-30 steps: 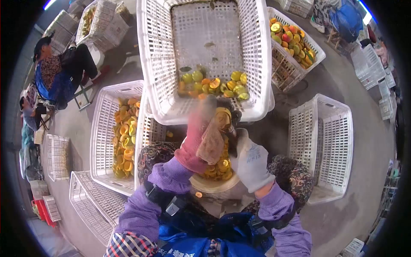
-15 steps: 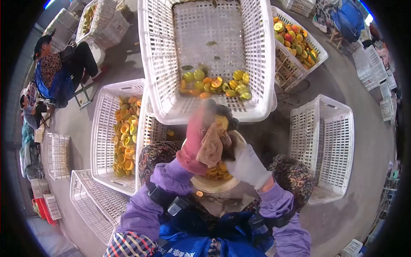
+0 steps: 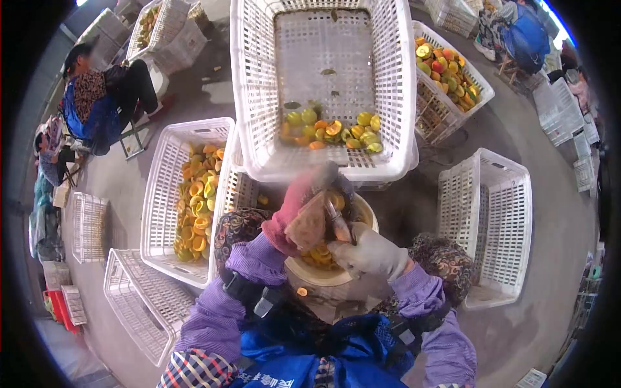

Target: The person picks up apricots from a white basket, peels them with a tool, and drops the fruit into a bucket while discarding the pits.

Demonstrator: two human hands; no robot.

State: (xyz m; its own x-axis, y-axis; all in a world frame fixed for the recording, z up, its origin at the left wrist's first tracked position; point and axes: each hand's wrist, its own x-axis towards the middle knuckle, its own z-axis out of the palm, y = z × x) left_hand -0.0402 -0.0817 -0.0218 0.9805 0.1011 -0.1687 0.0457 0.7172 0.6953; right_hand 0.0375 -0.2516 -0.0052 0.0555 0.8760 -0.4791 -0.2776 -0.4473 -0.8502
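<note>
My left hand (image 3: pixel 303 210), in a pink glove with dark fingers and a tan cloth patch, is closed around a yellow peach (image 3: pixel 336 199), mostly hidden by the fingers. In a pale glove, my right hand (image 3: pixel 372 251) grips a short metal-bladed knife (image 3: pixel 337 223), its blade against or close to the peach. Both hands are over a round cream basin (image 3: pixel 317 277) holding yellow peach pieces (image 3: pixel 320 255). Just beyond them, a white crate (image 3: pixel 242 84) contains green and orange peaches (image 3: pixel 330 131) at its near end.
At left stands a crate (image 3: pixel 155 194) of hollowed peach halves (image 3: pixel 197 200); another crate (image 3: pixel 482 84) of fruit is at back right. Stacked crates (image 3: pixel 495 258) flank my right knee. A tipped crate (image 3: pixel 139 304) lies lower left. A seated person (image 3: pixel 97 103) is farther left.
My right hand has turned and shifted slightly down, showing the knife more plainly. My left hand stays around the peach. The view has shifted a little.
</note>
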